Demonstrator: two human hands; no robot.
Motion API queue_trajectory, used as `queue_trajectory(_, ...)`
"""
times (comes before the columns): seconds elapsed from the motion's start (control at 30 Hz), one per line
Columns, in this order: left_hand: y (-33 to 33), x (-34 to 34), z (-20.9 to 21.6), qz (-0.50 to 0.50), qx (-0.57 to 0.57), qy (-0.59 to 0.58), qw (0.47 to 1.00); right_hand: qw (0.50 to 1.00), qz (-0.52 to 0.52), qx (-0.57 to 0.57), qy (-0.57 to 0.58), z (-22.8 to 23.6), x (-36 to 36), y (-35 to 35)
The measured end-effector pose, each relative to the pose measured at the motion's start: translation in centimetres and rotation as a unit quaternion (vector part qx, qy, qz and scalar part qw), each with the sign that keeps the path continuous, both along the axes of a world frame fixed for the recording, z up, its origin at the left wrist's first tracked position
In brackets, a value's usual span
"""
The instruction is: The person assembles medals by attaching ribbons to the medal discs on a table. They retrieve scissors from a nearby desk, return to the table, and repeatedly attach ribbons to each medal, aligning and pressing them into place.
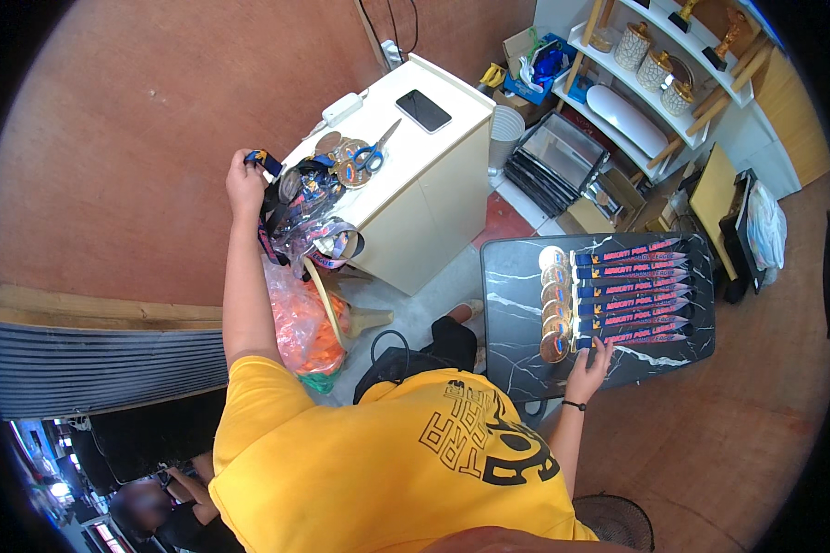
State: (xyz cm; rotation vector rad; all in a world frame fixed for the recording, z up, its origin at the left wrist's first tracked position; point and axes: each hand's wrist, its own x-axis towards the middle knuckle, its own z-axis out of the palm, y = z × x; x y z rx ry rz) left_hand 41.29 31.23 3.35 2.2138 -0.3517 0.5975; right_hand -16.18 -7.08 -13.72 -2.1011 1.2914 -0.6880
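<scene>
My left hand (pixel 244 188) is raised at the left end of the white cabinet, its fingers closed on a dark medal ribbon (pixel 264 163). Beside it, more medals and ribbons lie heaped on clear plastic bags (pixel 310 201). Several round medals (pixel 351 173) and blue-handled scissors (pixel 369 159) rest on the cabinet top. On the black marble-patterned table, a row of bronze-coloured medals (pixel 554 347) lies with printed ribbons (pixel 638 293) stretched out to the right, side by side. My right hand (pixel 587 370) touches the nearest ribbon close to its medal, fingers apart.
A phone (pixel 423 111) and a white power strip (pixel 343 110) lie on the white cabinet (pixel 433 217). Below its left end hangs a plastic bag of orange material (pixel 306 323). Stacked black frames (pixel 553 157) and a shelf (pixel 632 78) stand behind. Another person (pixel 189 511) sits at lower left.
</scene>
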Motion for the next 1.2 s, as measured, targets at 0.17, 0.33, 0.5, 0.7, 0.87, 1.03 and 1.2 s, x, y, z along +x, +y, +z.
queue_trajectory(0.17,0.1,0.9,-1.1,-0.024,0.023,0.081,0.996,1.000,0.006,0.005,-0.009,-0.4,1.0,0.4)
queue_trajectory(0.33,1.5,2.3,-3.2,-0.004,0.134,0.111,0.985,1.000,0.021,0.009,-0.001,0.0,1.4,0.6)
queue_trajectory(0.5,1.4,0.6,-2.2,0.007,0.347,0.201,0.916,1.000,0.012,0.009,-0.003,0.3,1.2,0.9)
queue_trajectory(0.7,-2.1,-2.3,-0.1,-0.021,0.559,0.319,0.765,1.000,0.009,0.016,-0.005,-0.2,0.9,1.1)
queue_trajectory(0.87,-4.2,-4.3,-0.7,0.048,0.567,0.322,0.756,1.000,0.002,0.022,-0.023,-0.5,0.8,1.3)
queue_trajectory(1.03,-5.1,-3.5,-3.3,0.017,0.493,0.156,0.856,1.000,0.004,0.015,-0.016,-0.7,1.1,1.3)
queue_trajectory(1.2,-5.3,-1.3,-7.6,-0.092,0.389,0.075,0.914,1.000,0.005,0.021,-0.011,-0.2,1.7,1.3)
